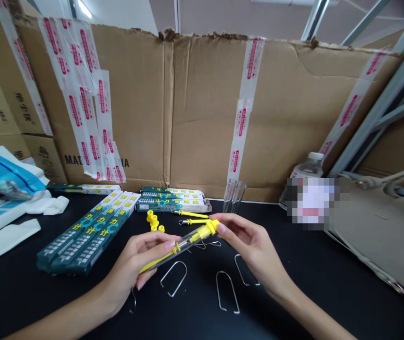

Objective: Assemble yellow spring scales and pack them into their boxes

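Note:
A clear tube [187, 242] with a yellow rod and a spring inside is held at a slant between my hands. My left hand [141, 257] wraps round its lower left part, thumb on top. At the upper right end, my right hand [242, 236] pinches the yellow cap [213, 226], which sits at the tube's mouth. Just behind lie two yellow rods [196, 221] with metal ends, partly hidden by my right fingers. Yellow caps [154, 221] are grouped behind my left hand. Bent metal wire loops [227, 292] lie on the black table around and below the hands.
Green and white boxes [88, 233] lie at the left, with more boxes [171, 200] at the back. Clear tubes [233, 196] stand near the cardboard wall [202, 118]. A bottle [310, 166] and a beige bag [375, 226] are at the right; blue and white packaging [6, 177] is far left.

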`<state>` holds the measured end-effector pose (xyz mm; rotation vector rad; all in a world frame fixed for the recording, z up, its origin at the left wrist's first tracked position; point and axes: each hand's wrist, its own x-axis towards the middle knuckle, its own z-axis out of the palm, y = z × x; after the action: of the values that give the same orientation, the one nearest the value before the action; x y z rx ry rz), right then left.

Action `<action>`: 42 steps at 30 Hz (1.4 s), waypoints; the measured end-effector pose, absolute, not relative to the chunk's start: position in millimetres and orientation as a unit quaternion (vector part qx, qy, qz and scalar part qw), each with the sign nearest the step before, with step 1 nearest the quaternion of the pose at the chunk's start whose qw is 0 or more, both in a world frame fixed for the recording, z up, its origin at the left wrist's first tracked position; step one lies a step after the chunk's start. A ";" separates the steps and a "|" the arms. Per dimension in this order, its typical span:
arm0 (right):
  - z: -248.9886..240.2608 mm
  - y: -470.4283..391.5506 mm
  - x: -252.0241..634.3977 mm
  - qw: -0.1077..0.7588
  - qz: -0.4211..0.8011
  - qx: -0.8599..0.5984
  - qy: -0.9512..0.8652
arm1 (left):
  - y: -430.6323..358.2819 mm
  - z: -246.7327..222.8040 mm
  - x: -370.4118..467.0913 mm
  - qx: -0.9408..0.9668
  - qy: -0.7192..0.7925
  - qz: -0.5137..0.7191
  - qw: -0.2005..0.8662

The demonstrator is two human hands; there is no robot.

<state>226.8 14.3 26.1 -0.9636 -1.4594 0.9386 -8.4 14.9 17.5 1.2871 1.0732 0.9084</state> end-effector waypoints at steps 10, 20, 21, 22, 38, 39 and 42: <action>25.0 15.8 228.4 0.555 0.389 -0.403 -0.615 | 12.8 19.0 -7.6 0.549 0.464 0.385 0.579; 26.2 14.0 226.6 0.544 0.367 -0.413 -0.631 | 10.8 20.9 -6.4 0.545 0.468 0.391 0.575; 26.1 14.0 226.3 0.543 0.364 -0.415 -0.633 | 10.5 21.4 -6.2 0.546 0.467 0.392 0.575; 25.8 14.2 226.1 0.542 0.362 -0.418 -0.633 | 10.4 21.6 -6.2 0.546 0.468 0.392 0.574; 22.9 14.7 227.6 0.502 0.251 -0.469 -0.682 | 11.6 19.3 -6.4 0.558 0.461 0.384 0.573; 22.7 15.1 227.5 0.506 0.263 -0.463 -0.679 | 12.5 18.7 -6.7 0.556 0.460 0.385 0.575; 22.0 15.7 227.9 0.518 0.300 -0.446 -0.665 | 15.3 17.2 -7.7 0.553 0.457 0.381 0.583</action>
<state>227.9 15.7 22.0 -1.0694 -1.5961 0.7193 -7.7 15.3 17.2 1.2902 1.0674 0.8891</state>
